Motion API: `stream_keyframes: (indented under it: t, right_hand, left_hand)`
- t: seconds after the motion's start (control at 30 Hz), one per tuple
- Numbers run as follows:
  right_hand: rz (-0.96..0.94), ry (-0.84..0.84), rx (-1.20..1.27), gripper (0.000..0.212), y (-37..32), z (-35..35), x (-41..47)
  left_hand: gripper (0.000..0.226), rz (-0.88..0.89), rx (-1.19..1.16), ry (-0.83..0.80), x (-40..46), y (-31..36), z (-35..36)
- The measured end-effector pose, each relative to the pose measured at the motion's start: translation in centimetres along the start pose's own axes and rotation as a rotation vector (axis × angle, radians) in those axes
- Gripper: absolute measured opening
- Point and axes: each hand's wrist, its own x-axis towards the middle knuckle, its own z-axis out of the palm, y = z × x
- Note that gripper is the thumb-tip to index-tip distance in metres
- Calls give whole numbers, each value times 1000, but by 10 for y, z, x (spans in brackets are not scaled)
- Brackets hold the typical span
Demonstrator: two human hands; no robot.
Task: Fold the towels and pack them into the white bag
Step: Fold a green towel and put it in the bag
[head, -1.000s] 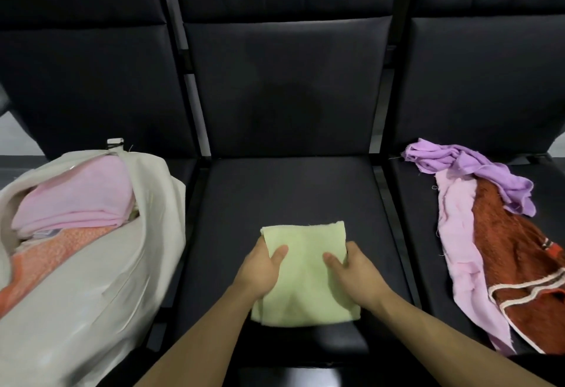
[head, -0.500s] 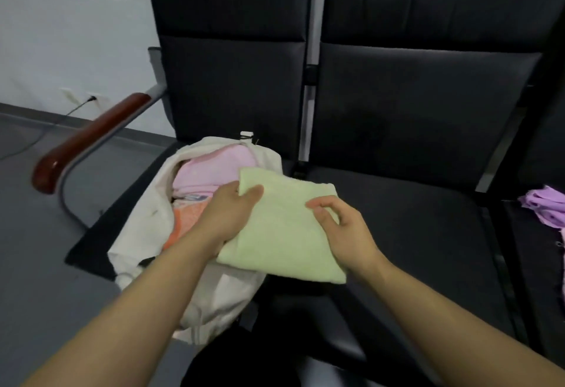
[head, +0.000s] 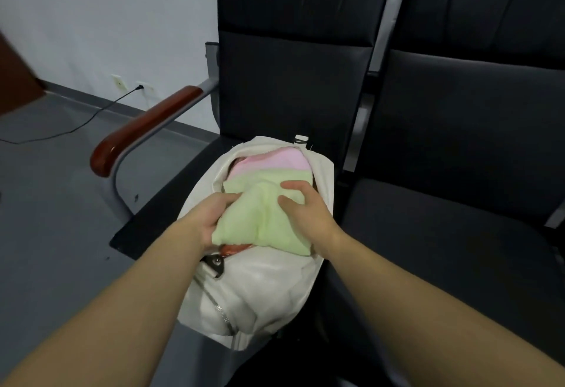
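The white bag [head: 256, 291] lies open on the left black seat. A folded pale green towel [head: 263, 215] sits in its mouth, on top of a folded pink towel [head: 275, 158]; an orange towel [head: 235, 248] peeks out beneath the green one. My left hand [head: 211, 212] grips the green towel's near left edge. My right hand [head: 305, 209] holds its right side, thumb and fingers on top of the fabric.
A wooden-topped armrest [head: 146, 126] on a grey metal frame stands left of the bag. A second black seat [head: 443, 233] lies to the right. A cable [head: 76, 126] runs over the grey floor to a wall socket.
Both hands lifted the green towel off the middle seat, carried it left and set it into the bag's opening. The view swung left, so the loose towels on the right seat are out of sight.
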Motion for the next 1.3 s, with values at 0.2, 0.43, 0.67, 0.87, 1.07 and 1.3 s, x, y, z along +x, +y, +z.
stream_keyframes:
  t: [0.2, 0.43, 0.67, 0.87, 1.07, 1.3]
  right_hand:
    - [-157, -177, -812, 37, -2, -8, 3]
    - [-120, -324, -986, 54, -15, -4, -9]
    - [-155, -283, -925, 65, -26, -29, -22]
    - [-256, -154, -821, 56, -32, -41, -35]
    - [-363, -134, -595, 42, -34, -45, -49]
    - [-321, -33, -415, 50, -25, -33, -42]
  left_hand:
    - [45, 254, 531, 345, 25, 8, -14]
    - [47, 315, 1065, 451, 27, 20, -35]
    - [52, 447, 1619, 722, -12, 8, 24]
    - [32, 731, 1224, 52, 3, 10, 45]
    - [66, 596, 1673, -64, 13, -24, 18]
    - [72, 376, 1886, -295, 3, -18, 11]
